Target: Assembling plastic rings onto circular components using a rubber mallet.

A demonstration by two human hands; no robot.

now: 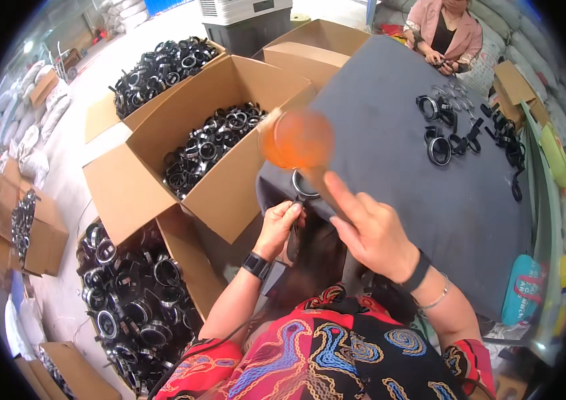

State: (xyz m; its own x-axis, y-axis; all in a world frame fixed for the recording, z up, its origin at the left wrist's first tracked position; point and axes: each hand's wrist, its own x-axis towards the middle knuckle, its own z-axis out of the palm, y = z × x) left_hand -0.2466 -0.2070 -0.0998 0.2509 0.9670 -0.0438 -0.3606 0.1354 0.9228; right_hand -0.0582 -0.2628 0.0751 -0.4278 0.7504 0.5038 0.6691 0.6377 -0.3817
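Note:
My right hand (383,237) is wrapped round the handle of a mallet with a translucent orange head (298,139), raised above the near left corner of the table and blurred. Just beneath the mallet, a black ring-shaped clamp with a silvery inner edge (305,194) lies at the table's edge. My left hand (279,228) pinches a black part at the near side of this clamp. The mallet partly hides the ring, and my fingers cover the piece they grip.
Several similar ring clamps (439,151) lie on the grey cloth-covered table (389,213). Left of it, a cardboard box (123,193) and a nearer box hold more clamps (133,310). Across the table sits a person in a pink jacket (469,40). A teal pouch (521,290) rests at right.

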